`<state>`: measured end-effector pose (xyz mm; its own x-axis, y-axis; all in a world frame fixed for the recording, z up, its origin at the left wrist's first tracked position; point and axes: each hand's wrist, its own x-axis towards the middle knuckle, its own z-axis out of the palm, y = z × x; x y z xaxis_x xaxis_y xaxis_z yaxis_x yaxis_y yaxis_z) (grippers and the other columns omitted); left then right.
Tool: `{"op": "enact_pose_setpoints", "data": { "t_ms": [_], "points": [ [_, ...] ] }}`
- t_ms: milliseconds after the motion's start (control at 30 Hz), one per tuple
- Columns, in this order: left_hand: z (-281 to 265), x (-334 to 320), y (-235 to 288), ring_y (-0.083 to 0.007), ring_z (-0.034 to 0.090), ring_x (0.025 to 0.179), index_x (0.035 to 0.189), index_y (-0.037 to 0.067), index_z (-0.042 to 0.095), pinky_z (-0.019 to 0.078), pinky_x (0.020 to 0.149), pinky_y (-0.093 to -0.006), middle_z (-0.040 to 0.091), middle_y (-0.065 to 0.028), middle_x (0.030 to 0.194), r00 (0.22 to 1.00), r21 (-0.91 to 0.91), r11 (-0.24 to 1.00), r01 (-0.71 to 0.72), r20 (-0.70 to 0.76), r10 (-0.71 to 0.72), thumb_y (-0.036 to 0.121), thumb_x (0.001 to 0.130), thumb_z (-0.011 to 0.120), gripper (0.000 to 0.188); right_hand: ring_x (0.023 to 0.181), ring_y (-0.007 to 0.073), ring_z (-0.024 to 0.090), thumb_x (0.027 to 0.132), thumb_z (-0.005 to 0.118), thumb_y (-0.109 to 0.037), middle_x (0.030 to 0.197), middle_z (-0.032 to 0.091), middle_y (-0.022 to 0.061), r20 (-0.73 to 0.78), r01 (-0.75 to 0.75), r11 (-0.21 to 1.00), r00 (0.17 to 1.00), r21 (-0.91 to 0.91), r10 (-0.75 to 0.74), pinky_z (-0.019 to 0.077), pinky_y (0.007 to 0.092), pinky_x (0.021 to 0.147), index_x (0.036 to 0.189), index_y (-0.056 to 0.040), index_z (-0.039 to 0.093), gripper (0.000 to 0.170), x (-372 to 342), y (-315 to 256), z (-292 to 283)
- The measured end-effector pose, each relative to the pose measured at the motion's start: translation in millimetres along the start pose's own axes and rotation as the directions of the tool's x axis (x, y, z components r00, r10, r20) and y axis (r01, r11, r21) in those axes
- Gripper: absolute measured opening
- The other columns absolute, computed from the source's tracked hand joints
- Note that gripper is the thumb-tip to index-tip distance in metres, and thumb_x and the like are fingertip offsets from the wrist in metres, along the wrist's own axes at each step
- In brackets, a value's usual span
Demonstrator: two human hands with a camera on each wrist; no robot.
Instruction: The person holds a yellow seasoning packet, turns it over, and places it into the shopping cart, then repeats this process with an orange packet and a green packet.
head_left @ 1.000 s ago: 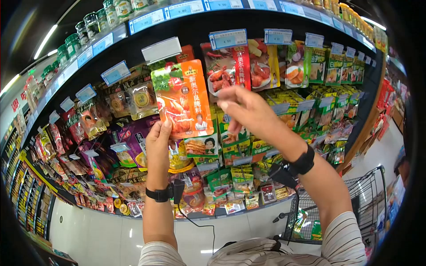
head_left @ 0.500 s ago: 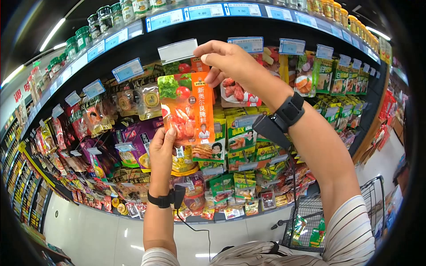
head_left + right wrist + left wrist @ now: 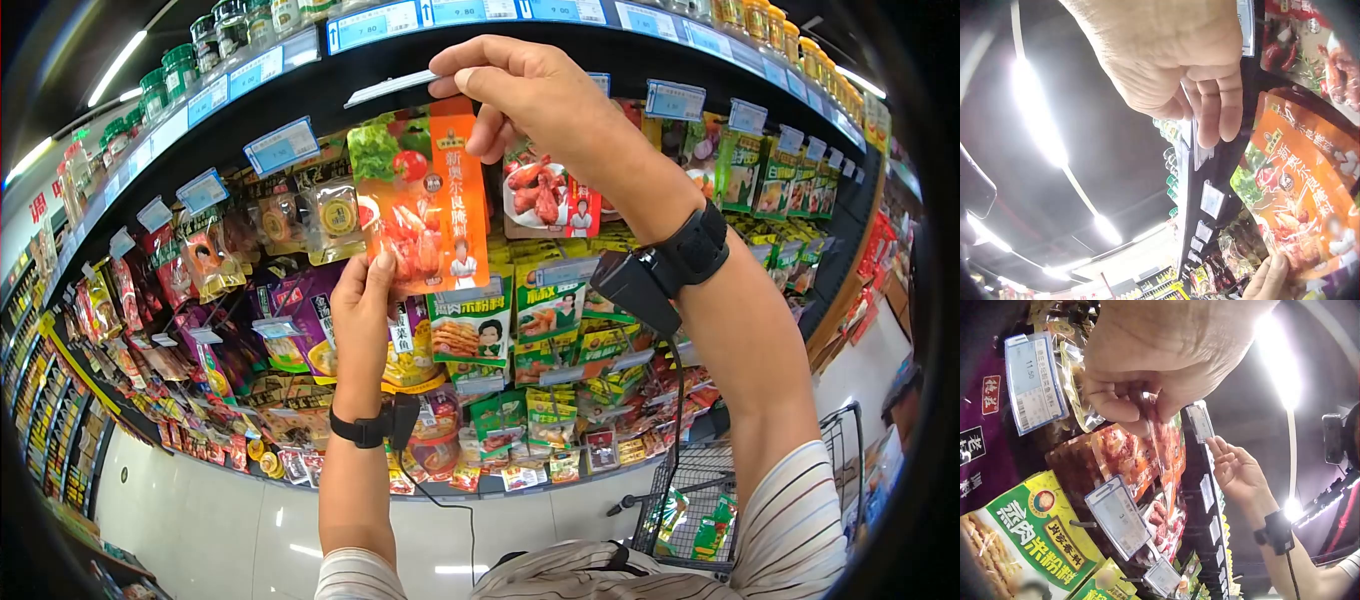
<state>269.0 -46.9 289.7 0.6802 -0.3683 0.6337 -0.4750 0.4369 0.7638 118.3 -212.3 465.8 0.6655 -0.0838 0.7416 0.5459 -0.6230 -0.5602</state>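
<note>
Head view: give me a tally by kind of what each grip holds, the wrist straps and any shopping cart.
Orange packet in the left grip: 1
Label holder in the right grip: 1
Black wrist straps: 2
Shopping cart: 1
Total: 5

In the head view, the right fingers [image 3: 492, 52] hide one end of the white tag [image 3: 390, 88]; the top edge cuts off jars [image 3: 314, 9] above the shelf [image 3: 650, 62]; price tags [image 3: 154, 214] toward its left end are illegibly small.
</note>
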Motion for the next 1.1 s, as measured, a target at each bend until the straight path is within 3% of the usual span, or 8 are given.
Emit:
{"op": "enact_pose_setpoints", "data": {
  "t_ms": [100, 633, 867, 1100],
  "points": [
    [2, 9, -1, -0.0027, 0.048, 0.059, 0.095, 0.007, 0.064, 0.0371, 0.052, -0.0199, 0.056, 0.0055, 0.072, 1.0, 0.021, 1.0, 0.006, 0.001, -0.006, 0.032, 0.101, 0.06, 0.026, 0.069, 0.0149, 0.071, 0.096, 0.052, -0.019, 0.114, 0.067, 0.0149, 0.009, 0.003, 1.0, 1.0, -0.017, -0.003, 0.0577, 0.0258, 0.063, 0.124, 0.0052, 0.059, 0.038, 0, 1, -1],
    [11, 31, -11, -0.0017, 0.051, 0.055, 0.088, 0.009, 0.064, 0.0371, 0.047, -0.0177, 0.059, 0.0042, 0.068, 0.995, 0.003, 0.995, 0.099, -0.028, -0.099, 0.034, 0.099, 0.062, 0.027, 0.068, 0.0155, 0.071, 0.095, 0.053, -0.018, 0.102, 0.067, 0.013, 0.016, -0.024, 1.0, 1.0, 0.008, 0.024, 0.0578, 0.0258, 0.06, 0.122, 0.0066, 0.059, 0.037, -7, 4, 2],
    [14, 48, -36, -0.0032, 0.054, 0.057, 0.093, 0.009, 0.065, 0.0384, 0.047, -0.0179, 0.061, 0.004, 0.074, 0.992, 0.061, 0.991, 0.12, -0.045, -0.118, 0.036, 0.099, 0.061, 0.028, 0.07, 0.0183, 0.072, 0.096, 0.051, -0.016, 0.097, 0.068, 0.0137, 0.049, -0.159, 0.985, 0.987, 0.07, 0.156, 0.0582, 0.0266, 0.058, 0.123, 0.0077, 0.057, 0.037, -18, 24, 10],
    [15, 47, -41, -0.0049, 0.056, 0.06, 0.101, 0.007, 0.063, 0.0396, 0.048, -0.019, 0.062, 0.0018, 0.08, 0.991, 0.131, 0.985, 0.115, -0.077, -0.105, 0.034, 0.099, 0.061, 0.027, 0.069, 0.0153, 0.071, 0.097, 0.05, -0.016, 0.095, 0.068, 0.0112, 0.069, -0.244, 0.968, 0.968, 0.061, 0.239, 0.0571, 0.0273, 0.058, 0.124, 0.0051, 0.057, 0.035, -53, 37, 9]
  ]
}}
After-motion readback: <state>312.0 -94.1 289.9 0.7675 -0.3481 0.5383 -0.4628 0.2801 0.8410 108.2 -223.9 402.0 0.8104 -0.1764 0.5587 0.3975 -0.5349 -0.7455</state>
